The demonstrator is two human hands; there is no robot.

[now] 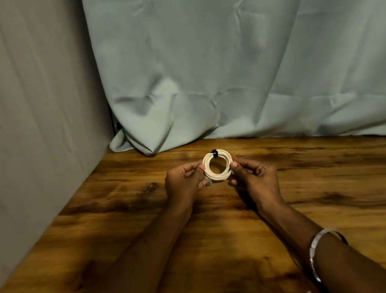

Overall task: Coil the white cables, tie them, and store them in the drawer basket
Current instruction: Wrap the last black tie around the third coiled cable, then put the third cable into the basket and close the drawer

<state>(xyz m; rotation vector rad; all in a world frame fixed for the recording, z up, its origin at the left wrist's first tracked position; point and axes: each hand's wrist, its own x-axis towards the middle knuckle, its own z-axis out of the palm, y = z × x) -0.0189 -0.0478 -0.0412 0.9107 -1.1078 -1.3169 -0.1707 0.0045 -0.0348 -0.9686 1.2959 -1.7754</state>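
Both hands (184, 180) (255, 175) pinch tied white cable coil (218, 166).

I noted a wooden table (129, 227) with dark grain patches. A pale green curtain (236, 55) hung behind it, its creased hem resting on the far edge. A grey cloth (24, 106) covered the left side. A silver bangle (321, 247) circled one wrist.

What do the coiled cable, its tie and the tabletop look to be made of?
Coiled white cable: smooth, matte, probably plastic-sheathed. Small black tie round its far side: too small to tell, perhaps plastic or hook-and-loop. Brown wooden tabletop: dark streaky grain with slight sheen, wood or wood-look laminate.
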